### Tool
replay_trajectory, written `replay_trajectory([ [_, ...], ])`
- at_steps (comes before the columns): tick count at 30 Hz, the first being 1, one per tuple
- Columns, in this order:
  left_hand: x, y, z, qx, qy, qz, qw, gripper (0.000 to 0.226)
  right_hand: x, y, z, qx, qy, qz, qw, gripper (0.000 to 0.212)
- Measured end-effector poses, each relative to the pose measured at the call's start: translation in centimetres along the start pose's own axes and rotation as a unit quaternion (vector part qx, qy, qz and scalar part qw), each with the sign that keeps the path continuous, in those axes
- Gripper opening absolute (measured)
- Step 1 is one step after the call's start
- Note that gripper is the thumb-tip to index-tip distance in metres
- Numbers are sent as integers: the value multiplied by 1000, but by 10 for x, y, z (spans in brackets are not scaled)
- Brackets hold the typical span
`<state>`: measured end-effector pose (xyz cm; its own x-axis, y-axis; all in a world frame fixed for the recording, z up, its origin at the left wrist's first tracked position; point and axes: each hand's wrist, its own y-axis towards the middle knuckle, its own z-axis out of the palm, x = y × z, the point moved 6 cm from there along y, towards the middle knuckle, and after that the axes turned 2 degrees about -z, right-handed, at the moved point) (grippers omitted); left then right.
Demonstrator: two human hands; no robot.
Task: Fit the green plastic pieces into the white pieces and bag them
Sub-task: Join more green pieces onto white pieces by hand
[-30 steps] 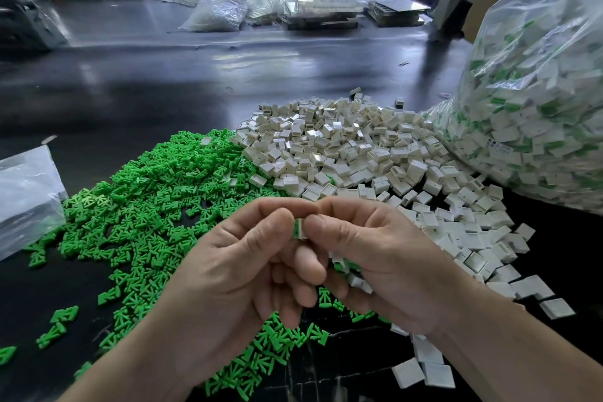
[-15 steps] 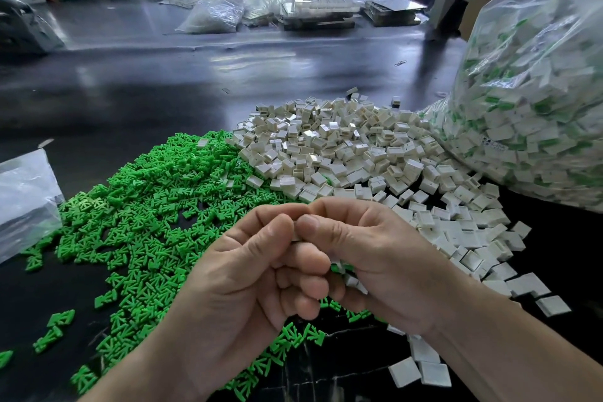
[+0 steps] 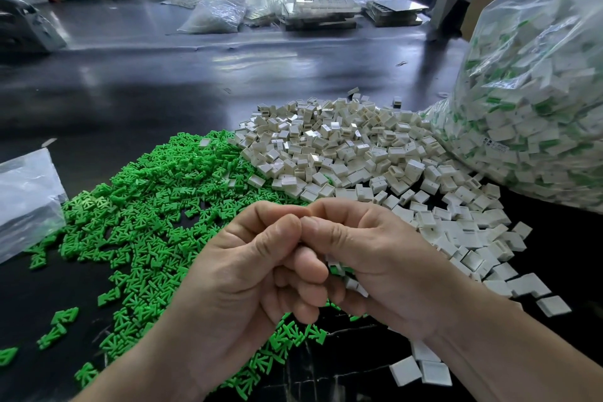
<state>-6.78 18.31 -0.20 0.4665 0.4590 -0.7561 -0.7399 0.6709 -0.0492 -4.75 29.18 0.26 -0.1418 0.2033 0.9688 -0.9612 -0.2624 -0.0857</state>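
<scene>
The left hand (image 3: 241, 277) and the right hand (image 3: 391, 264) are meeting just in front of the white pieces (image 3: 342, 153), on the near side of that heap. They are pressing together, thumb tip against thumb tip, with the forefingers curling over the top. Whatever is sitting between the thumbs is hidden, so I cannot tell what the left hand is pinching, if anything; its other fingers are curling into its palm. The right hand's lower fingers are curling round the held pieces (image 3: 352, 284), a few white ones with some green showing among them, tucked against its palm.

The white pieces are lying in a broad heap on the dark table (image 3: 163, 91), trailing off toward the near right edge. A few flat white strays (image 3: 421, 369) are lying well to the near side of the heap, beside the right forearm. The green pieces (image 3: 146, 219) are spreading out to the left of the white heap, touching it along one edge, and running under both wrists.

The large clear bag (image 3: 538, 108) is resting against the right side of the white heap, bulging with white pieces that are showing green. A smaller clear bag (image 3: 26, 196) is lying far to the left of the heap, beyond the green spread. Well behind the heap, another plastic bag (image 3: 212, 16) and stacked trays (image 3: 319, 10) are sitting across the table.
</scene>
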Motion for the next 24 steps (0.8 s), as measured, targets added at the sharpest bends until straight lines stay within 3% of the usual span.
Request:
replay_trajectory([
  [7, -9, 0, -4, 29, 49, 36, 998, 31, -1, 1, 2, 20, 94, -9, 995, 19],
  [10, -23, 0, -23, -105, 173, 75, 976, 22, 4, 3, 1, 73, 222, -10, 972, 14],
  [11, -28, -2, -30, -161, 253, 96, 949, 17, 9, 3, 0, 90, 281, -19, 955, 11],
  [13, -39, -7, -35, -231, 476, 145, 836, 20, 14, 5, -4, 91, 367, -37, 925, 17],
  [16, -27, 0, -19, -150, 755, 166, 616, 40, 12, 7, -13, 41, 385, -41, 921, 26],
  [18, -9, 6, -13, -78, 830, 148, 531, 42, 10, 8, -18, 20, 369, -35, 928, 16],
  [20, -1, 10, -12, -36, 857, 125, 499, 44, 9, 9, -20, 10, 348, -28, 937, 9],
  [24, -5, 12, -9, -15, 854, 141, 501, 34, 5, 8, -25, -35, 308, -6, 951, 12],
])
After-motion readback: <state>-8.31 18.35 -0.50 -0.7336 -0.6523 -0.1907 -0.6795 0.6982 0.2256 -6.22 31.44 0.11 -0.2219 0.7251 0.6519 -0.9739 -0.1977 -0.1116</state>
